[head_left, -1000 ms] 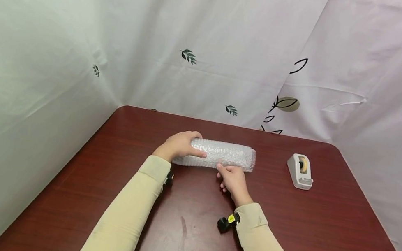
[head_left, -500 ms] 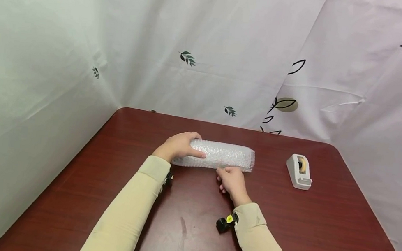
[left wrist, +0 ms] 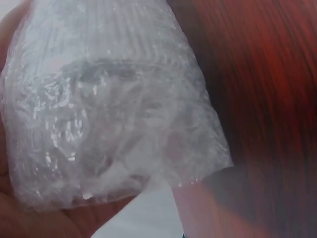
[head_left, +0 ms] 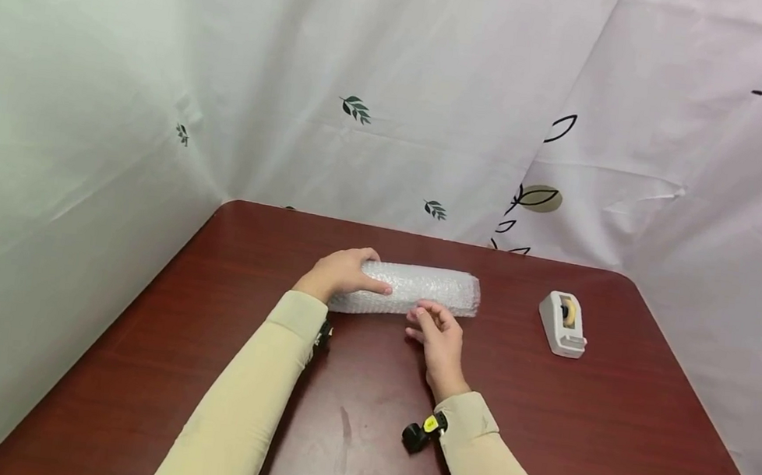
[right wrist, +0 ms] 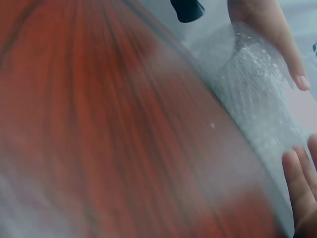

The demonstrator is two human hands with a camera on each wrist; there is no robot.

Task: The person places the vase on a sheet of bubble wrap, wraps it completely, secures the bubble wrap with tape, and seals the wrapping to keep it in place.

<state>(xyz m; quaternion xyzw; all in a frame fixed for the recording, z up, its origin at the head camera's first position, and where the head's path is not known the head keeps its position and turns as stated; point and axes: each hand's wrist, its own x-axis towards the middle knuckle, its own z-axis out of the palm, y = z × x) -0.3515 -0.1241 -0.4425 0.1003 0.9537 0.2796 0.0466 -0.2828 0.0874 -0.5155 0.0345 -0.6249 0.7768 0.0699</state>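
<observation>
A long bundle rolled in clear bubble wrap (head_left: pixel 428 284) lies crosswise near the back of the table. What is inside it cannot be made out. My left hand (head_left: pixel 340 274) grips its left end, with the thumb on the near side and the fingers over the far side. In the left wrist view, the bundle's crumpled end (left wrist: pixel 129 134) fills much of the frame. My right hand (head_left: pixel 441 345) is just in front of the bundle's near edge, fingers loosely bent and holding nothing. The right wrist view shows its fingers (right wrist: pixel 299 183) beside the wrap; contact cannot be told.
A white tape dispenser (head_left: pixel 565 325) with a yellowish roll stands to the right on the dark red wooden table (head_left: pixel 612 436). White patterned cloth (head_left: pixel 395 114) hangs behind the table and on both sides.
My right fingers have loosened from a pinch at the bundle's near edge. The bundle's right end has shifted slightly away from me. My left hand keeps its grip.
</observation>
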